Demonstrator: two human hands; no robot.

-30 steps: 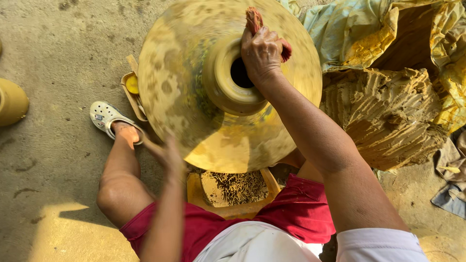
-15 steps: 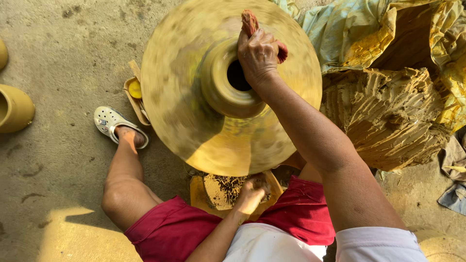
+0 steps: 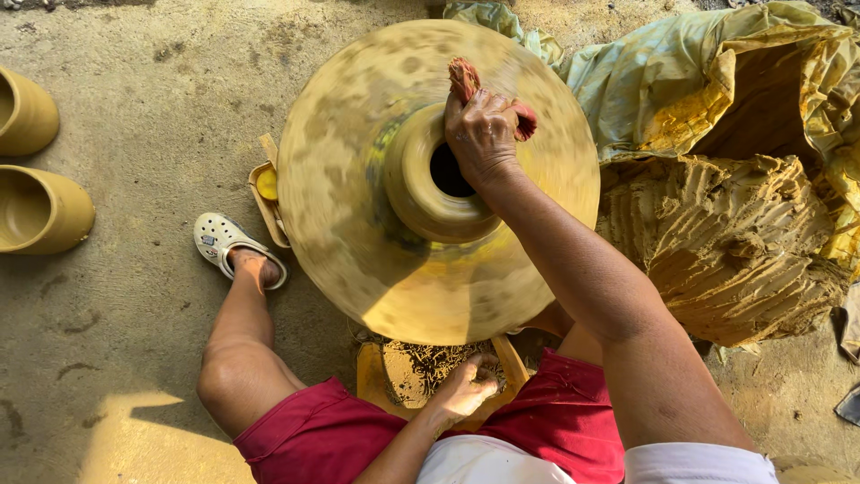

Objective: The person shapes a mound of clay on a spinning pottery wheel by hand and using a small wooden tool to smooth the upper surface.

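A wide, yellow-brown clay pot [image 3: 430,179] with a narrow raised neck and dark round mouth stands at the centre of the scene, its surface blurred by spinning. The right hand [image 3: 482,134] rests on the far right rim of the neck, fingers clamped together on a reddish wet rag [image 3: 468,79] pressed against the clay. Near the pot's near edge, the left hand [image 3: 466,387] dips into a shallow yellow basin [image 3: 394,376] of dark, crumbly clay slurry set between the person's knees; its fingers are curled loosely together, and whether they hold anything cannot be told. The person sits close behind the pot in red shorts [image 3: 305,439] and a white top. The bent left leg extends to the left, its foot in a white perforated clog [image 3: 219,240]. Just beside the pot's left edge lies a small yellow tray [image 3: 267,184]. To the right, a large ridged mound of raw brown clay [image 3: 726,242] sits under a crumpled yellow-green plastic sheet [image 3: 681,81]. At the far left edge, well apart, two finished yellow clay pots [image 3: 36,161] rest on the dusty concrete floor [image 3: 134,341].
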